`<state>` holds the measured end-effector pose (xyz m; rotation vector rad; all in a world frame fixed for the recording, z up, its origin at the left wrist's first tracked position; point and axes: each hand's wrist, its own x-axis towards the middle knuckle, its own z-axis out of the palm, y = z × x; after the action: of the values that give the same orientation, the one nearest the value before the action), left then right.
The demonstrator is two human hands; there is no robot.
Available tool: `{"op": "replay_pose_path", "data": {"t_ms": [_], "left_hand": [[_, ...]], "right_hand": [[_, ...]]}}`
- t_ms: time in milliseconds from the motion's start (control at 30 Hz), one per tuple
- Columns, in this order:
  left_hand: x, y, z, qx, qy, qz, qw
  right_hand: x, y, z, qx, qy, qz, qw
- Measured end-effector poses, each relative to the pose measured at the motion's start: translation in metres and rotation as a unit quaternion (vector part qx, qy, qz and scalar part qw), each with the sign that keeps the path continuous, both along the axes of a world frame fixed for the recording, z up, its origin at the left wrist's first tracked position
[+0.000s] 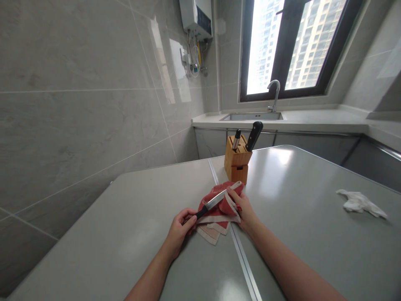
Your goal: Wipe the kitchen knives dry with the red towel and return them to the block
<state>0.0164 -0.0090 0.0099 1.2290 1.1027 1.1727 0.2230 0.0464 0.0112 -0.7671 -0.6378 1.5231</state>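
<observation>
A knife (216, 200) with a black handle lies slantwise above the table, its blade pointing up and to the right. My left hand (183, 225) is closed around the handle. My right hand (241, 205) grips a red cloth (216, 190) with pale borders, folded about the blade near its tip. The cloth hangs beneath the knife, and its lower corner reaches toward the tabletop. Just behind the cloth stands a wooden knife block (236, 161), upright, with a large black-handled knife (255, 136) and a second, thinner handle (236, 140) sticking out of its top.
The grey folding table (150, 200) has a metal seam (242, 255) down its middle. A crumpled white tissue (360, 203) lies at the right. Beyond are a counter with a sink (253, 116), a faucet (275, 94), and a wall-mounted water heater (196, 19).
</observation>
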Motion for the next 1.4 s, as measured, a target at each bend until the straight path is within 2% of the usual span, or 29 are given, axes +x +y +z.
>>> {"op": "replay_pose_path", "data": {"t_ms": [533, 933, 1400], "left_hand": [[-0.0017, 0.0003, -0.0004, -0.009, -0.020, 0.009, 1.000], [-0.0014, -0.0002, 0.0013, -0.019, -0.037, 0.018, 0.999], [-0.0002, -0.0002, 0.0016, -0.006, -0.026, 0.000, 1.000]], "right_hand": [[0.0053, 0.0038, 0.0060, -0.004, 0.018, -0.042, 0.999], [0.0010, 0.0023, 0.0053, 0.012, -0.012, -0.001, 1.000], [-0.0024, -0.0015, 0.0056, 0.014, -0.026, 0.009, 1.000]]}}
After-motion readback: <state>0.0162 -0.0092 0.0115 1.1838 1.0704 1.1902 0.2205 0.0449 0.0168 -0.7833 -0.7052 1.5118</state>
